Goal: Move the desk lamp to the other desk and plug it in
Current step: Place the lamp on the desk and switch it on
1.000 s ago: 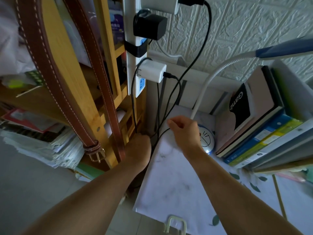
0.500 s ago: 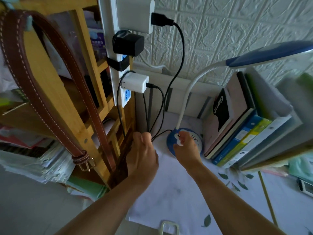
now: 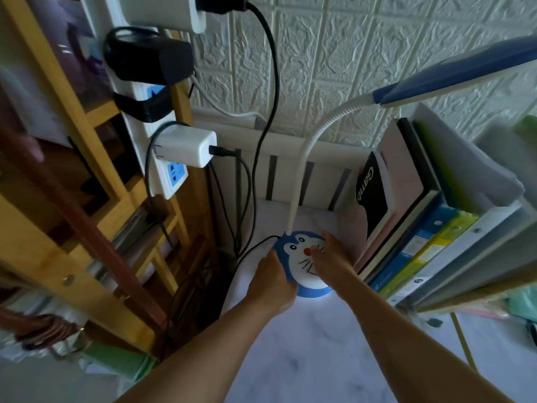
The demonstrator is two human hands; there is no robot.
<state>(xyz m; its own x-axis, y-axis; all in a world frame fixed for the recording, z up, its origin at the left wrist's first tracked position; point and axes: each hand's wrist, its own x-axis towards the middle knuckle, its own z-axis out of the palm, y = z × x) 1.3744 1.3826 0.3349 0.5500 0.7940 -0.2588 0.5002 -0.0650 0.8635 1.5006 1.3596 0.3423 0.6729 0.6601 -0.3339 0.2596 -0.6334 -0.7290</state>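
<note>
The desk lamp stands at the back of the white marble-pattern desk (image 3: 319,353). Its round blue base (image 3: 302,261) carries a cartoon cat face, a white flexible neck (image 3: 308,149) rises from it, and the blue head (image 3: 453,74) reaches toward the upper right. My left hand (image 3: 271,282) grips the base's left rim. My right hand (image 3: 331,258) lies on the base's right side, fingers across the face. A thin black cord (image 3: 255,245) leaves the base to the left. A white power strip (image 3: 171,173) hangs upright on the wooden shelf, with one blue socket free near its bottom.
A wooden shelf unit (image 3: 87,216) with a brown strap stands left of the desk. White and black chargers (image 3: 186,148) sit in the strip, and black cables (image 3: 261,135) hang in the gap beside the desk. Books and binders (image 3: 406,216) lean just right of the lamp.
My left hand left the cables by the shelf and came onto the lamp base's left rim. My right hand shifted across to the base's right side. The view moved closer.
</note>
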